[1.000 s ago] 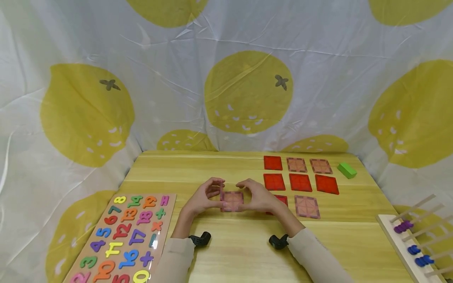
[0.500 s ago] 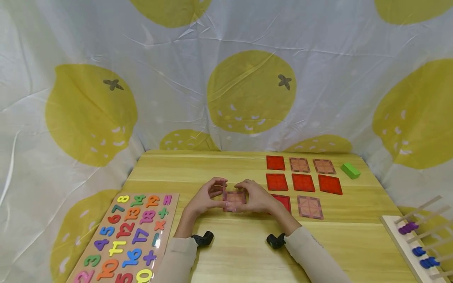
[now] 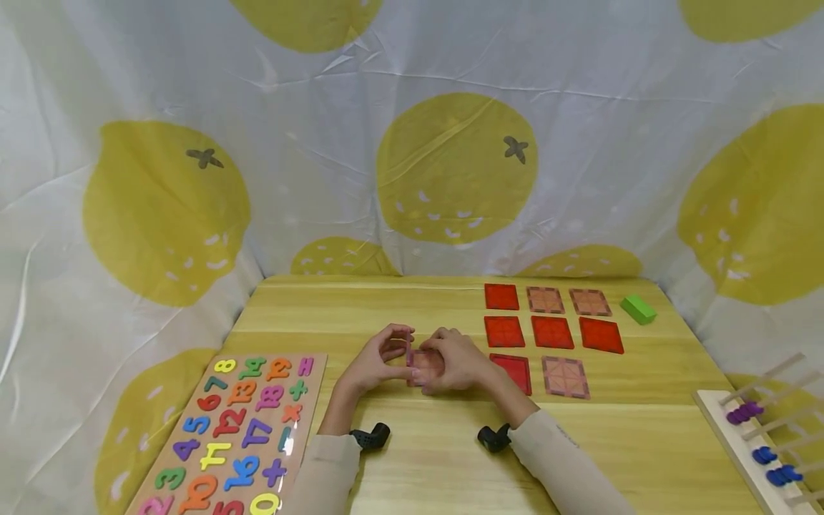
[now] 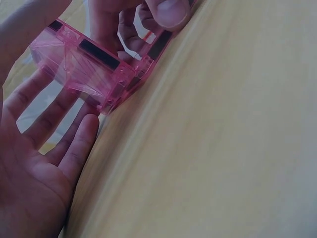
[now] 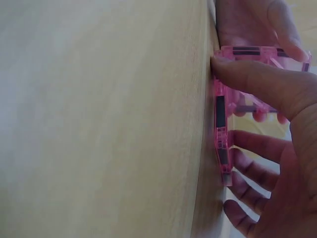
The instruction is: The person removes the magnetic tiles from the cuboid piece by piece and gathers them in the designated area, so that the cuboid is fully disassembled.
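A translucent pink square magnetic tile (image 4: 74, 64) stands upright, edge against a second pink magnetic tile (image 3: 428, 363) that lies flat on the table. My left hand (image 3: 372, 363) holds the upright tile between thumb and fingers, its fingers spread along the outer face in the left wrist view. From the other side my right hand (image 3: 462, 362) grips the flat tile, thumb (image 5: 247, 74) at the near corner by the joint and fingers curled at the far edge. Part of the flat tile is hidden under the right hand.
Several red tiles (image 3: 504, 332) and a few pink tiles (image 3: 566, 377) lie in rows to the right. Beyond them is a green block (image 3: 638, 309). A number board (image 3: 312, 392) lies at the left; a wooden base with rods and beads (image 3: 727, 429) stands far right.
My right hand has moved slightly left over the flat tile and now covers more of it. The left hand keeps its hold on the upright tile.
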